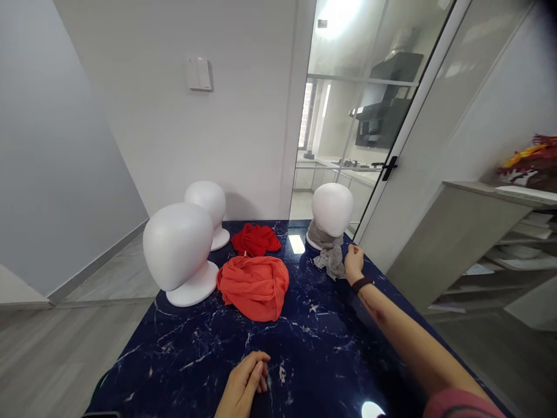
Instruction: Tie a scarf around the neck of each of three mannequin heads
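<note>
My right hand (353,262) reaches far across the dark blue marble table (313,337) and its fingers pinch the hanging end of a grey scarf (329,255). That scarf is wrapped around the neck of a white mannequin head (332,209) at the far right. My left hand (243,386) lies flat on the table near the front edge, fingers together, holding nothing. An orange scarf (255,286) is bunched in the middle of the table. A red scarf (256,239) lies crumpled behind it.
Two bare white mannequin heads stand at the left, a large one (179,251) in front and a smaller one (208,210) behind. A glass sliding door (391,145) opens to a kitchen beyond. A shelf unit (487,232) stands to the right.
</note>
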The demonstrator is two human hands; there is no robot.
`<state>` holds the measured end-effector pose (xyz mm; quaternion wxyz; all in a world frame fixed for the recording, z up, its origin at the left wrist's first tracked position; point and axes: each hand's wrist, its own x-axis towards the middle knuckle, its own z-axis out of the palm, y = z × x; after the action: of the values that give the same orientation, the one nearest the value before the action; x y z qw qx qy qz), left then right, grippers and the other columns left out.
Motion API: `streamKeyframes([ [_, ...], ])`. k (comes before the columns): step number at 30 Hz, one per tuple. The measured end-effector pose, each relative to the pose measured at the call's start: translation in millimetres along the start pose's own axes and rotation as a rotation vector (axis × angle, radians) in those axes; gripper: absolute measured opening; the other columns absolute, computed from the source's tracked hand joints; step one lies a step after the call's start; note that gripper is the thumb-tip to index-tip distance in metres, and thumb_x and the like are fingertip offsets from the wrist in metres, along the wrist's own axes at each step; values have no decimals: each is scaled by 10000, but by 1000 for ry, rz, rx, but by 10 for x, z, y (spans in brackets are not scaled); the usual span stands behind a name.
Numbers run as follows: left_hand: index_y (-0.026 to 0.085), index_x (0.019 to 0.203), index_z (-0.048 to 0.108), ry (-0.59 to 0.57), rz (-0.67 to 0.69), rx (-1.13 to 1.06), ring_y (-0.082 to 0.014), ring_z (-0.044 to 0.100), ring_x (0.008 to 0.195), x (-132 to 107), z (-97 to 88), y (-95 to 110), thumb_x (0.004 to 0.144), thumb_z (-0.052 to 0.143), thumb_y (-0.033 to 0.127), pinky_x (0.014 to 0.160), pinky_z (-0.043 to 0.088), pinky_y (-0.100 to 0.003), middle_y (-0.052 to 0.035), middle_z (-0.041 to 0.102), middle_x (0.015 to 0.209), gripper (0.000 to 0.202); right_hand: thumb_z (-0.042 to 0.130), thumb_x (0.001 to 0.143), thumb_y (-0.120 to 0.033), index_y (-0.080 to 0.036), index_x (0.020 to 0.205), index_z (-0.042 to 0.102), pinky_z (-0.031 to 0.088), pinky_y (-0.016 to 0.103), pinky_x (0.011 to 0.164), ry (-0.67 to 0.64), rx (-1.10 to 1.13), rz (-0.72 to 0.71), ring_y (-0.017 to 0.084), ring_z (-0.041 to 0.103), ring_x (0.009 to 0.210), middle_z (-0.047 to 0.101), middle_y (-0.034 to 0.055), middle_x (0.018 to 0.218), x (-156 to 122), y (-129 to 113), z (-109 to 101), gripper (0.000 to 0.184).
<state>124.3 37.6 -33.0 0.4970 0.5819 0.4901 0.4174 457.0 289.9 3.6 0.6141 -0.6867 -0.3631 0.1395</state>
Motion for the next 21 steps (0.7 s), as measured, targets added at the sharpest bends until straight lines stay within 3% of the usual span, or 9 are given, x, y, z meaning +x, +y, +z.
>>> streamKeyframes([
  [1, 184, 995, 632, 5, 2, 5, -138, 568, 634, -5, 3, 3, 917, 369, 491, 632, 454, -257, -29, 600, 760, 412, 473, 880, -468, -135, 1038, 578, 459, 350, 819, -38, 7, -7, 204, 589, 932, 629, 102, 1015, -211, -13, -69, 383],
  [3, 184, 1014, 625, -8, 11, 34, -141, 569, 653, -16, 4, 20, 921, 374, 469, 652, 454, -263, -28, 600, 769, 391, 525, 814, -500, -157, 959, 593, 459, 297, 729, -236, 47, -38, 184, 603, 829, 651, 69, 917, -724, -72, -226, 378],
  [5, 186, 1026, 618, -18, 23, 69, -148, 573, 678, -27, -2, 51, 917, 399, 446, 670, 457, -268, -29, 603, 783, 357, 534, 804, -500, -166, 932, 585, 439, 271, 625, -707, 120, -73, 166, 606, 720, 655, 55, 871, -1290, -188, -411, 361],
  [7, 185, 1020, 612, -21, 44, 91, -149, 573, 682, -42, -10, 88, 908, 421, 423, 667, 459, -269, -29, 605, 791, 325, 526, 838, -458, -169, 950, 595, 450, 268, 642, -1078, 151, -105, 147, 612, 684, 659, 42, 853, -1805, -350, -603, 318],
  [10, 178, 989, 607, -22, 96, 105, -142, 565, 658, -79, -11, 144, 905, 420, 383, 645, 462, -266, -24, 598, 781, 290, 505, 883, -396, -181, 1001, 625, 471, 267, 719, -1385, 157, -179, 135, 623, 722, 663, 27, 852, -2334, -576, -815, 273],
  [13, 174, 967, 616, -18, 165, 169, -138, 554, 650, -138, -5, 231, 914, 395, 335, 643, 459, -268, -15, 591, 759, 279, 490, 894, -367, -185, 1026, 631, 482, 262, 726, -1469, 133, -215, 132, 621, 731, 665, 28, 889, -2590, -675, -903, 266],
  [16, 175, 990, 623, -3, 247, 254, -129, 551, 642, -249, -30, 424, 918, 380, 305, 653, 462, -270, -20, 610, 785, 284, 488, 887, -341, -192, 1044, 630, 489, 268, 739, -1421, 13, -273, 146, 623, 753, 672, 35, 900, -2716, -718, -1019, 259],
  [19, 189, 1034, 624, -35, 316, 322, -122, 569, 667, -484, -140, 720, 923, 380, 283, 693, 478, -267, -32, 633, 843, 284, 512, 875, -330, -232, 1118, 628, 481, 283, 804, -1375, -109, -361, 171, 630, 830, 681, 40, 940, -2786, -799, -1313, 286],
  [21, 212, 1072, 627, -72, 336, 369, -127, 585, 721, -713, -264, 884, 930, 381, 270, 737, 478, -261, -34, 638, 850, 290, 500, 889, -368, -263, 1172, 606, 476, 284, 838, -1358, -103, -314, 178, 633, 884, 680, 36, 985, -2808, -821, -1578, 320],
])
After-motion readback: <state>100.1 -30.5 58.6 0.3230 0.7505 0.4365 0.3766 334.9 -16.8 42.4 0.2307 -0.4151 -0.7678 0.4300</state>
